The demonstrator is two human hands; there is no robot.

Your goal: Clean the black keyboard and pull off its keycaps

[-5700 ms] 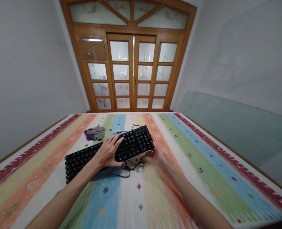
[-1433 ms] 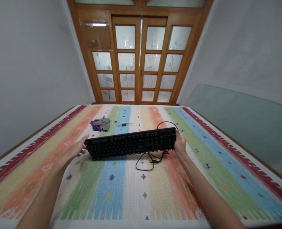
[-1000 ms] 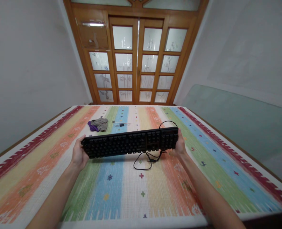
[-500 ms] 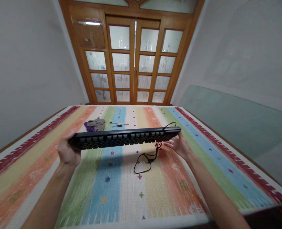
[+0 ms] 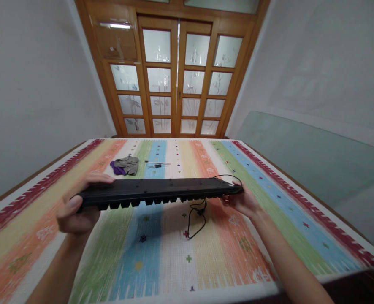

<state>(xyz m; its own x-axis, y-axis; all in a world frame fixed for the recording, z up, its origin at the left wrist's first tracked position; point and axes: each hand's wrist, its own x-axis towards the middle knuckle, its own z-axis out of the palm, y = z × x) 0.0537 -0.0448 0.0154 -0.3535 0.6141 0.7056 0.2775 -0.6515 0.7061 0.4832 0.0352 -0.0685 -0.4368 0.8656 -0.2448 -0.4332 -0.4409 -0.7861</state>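
A black keyboard [image 5: 161,188] hangs in the air over the striped cloth, its keys facing down and its flat back partly showing. My left hand [image 5: 81,207] grips the left end, with the thumb at the near edge and the fingers over the back. At the other end, my right hand [image 5: 239,200] is closed on the keyboard, its fingers partly hidden beneath. A black cable [image 5: 202,219] dangles below in a loose loop, and part of it arches over the right end.
The table is covered by a colourful striped cloth [image 5: 174,253]. Toward the far left lie a crumpled grey and purple cloth [image 5: 126,164], a thin stick [image 5: 158,162] and a small black object [image 5: 158,166]. Beyond stand wooden glazed doors [image 5: 177,84]; a pale green panel [image 5: 313,156] is at the right.
The keyboard has tipped so more of its back shows and fewer keys do. It sits slightly lower and nearer. My left hand has shifted its fingers over the back; the cable has swung.
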